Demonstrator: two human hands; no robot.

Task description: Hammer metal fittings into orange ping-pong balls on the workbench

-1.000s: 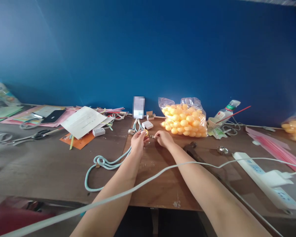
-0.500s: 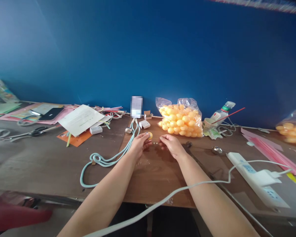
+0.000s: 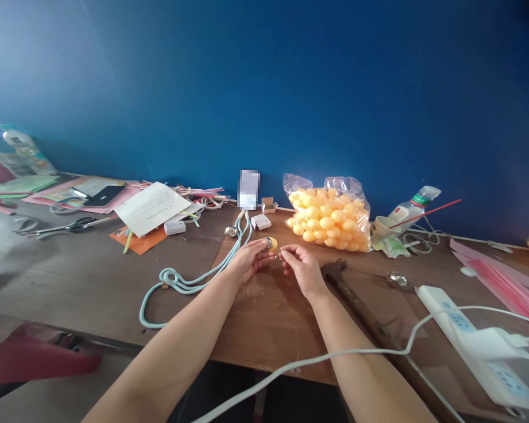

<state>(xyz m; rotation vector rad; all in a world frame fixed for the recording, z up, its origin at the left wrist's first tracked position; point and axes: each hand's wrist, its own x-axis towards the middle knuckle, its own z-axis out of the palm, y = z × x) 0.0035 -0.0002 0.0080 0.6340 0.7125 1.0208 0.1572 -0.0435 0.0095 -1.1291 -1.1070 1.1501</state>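
My left hand (image 3: 250,260) is closed around a small yellow ball (image 3: 273,242) that has a dark, silvery part on its near left side. Thumb and fingertips of my right hand (image 3: 303,269) are pinched together just right of the ball. Some tiny thing seems to be at those fingertips, too small to make out. Behind my hands stands a clear plastic bag (image 3: 328,217) full of similar yellow balls. Light blue cord (image 3: 198,286) lies looped to the left of my left hand, running up to a card with a blurred face (image 3: 248,189) by the wall.
A hammer (image 3: 357,299) lies under my right forearm. Beyond it are a silvery crumpled piece (image 3: 397,279) and a white power strip (image 3: 480,346). A white cable (image 3: 317,357) crosses over my right forearm. Scissors (image 3: 73,227), papers (image 3: 152,207) and a small white box (image 3: 261,221) lie leftward.
My right hand has come closer to the ball in my left hand, narrowing the gap where small shiny bits showed. The view has turned slightly left, and more of the hammer shows.
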